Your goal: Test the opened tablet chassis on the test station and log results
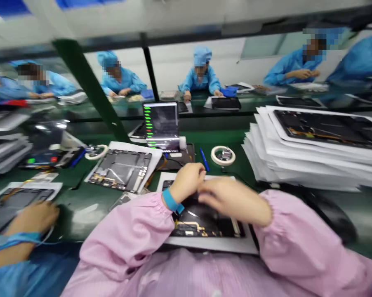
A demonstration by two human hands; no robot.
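Note:
My left hand (187,181) and my right hand (232,202) meet above an opened dark tablet housing (207,218), with the fingers close together. The right hand is blurred, and whatever the fingers may pinch is hidden. The housing lies on a white sheet (210,246) at the bench edge in front of me, with gold-coloured flex parts (189,226) at its near side. My hands and pink sleeves cover much of it. A blue wrist strap (171,201) circles my left wrist.
Beyond my hands lie a tape roll (223,156), a blue pen (205,159), a lit test screen (161,126) and another opened tablet housing (121,169). A tall stack of white sheets (300,161) stands right. A co-worker's hand (34,218) rests on a tablet at left.

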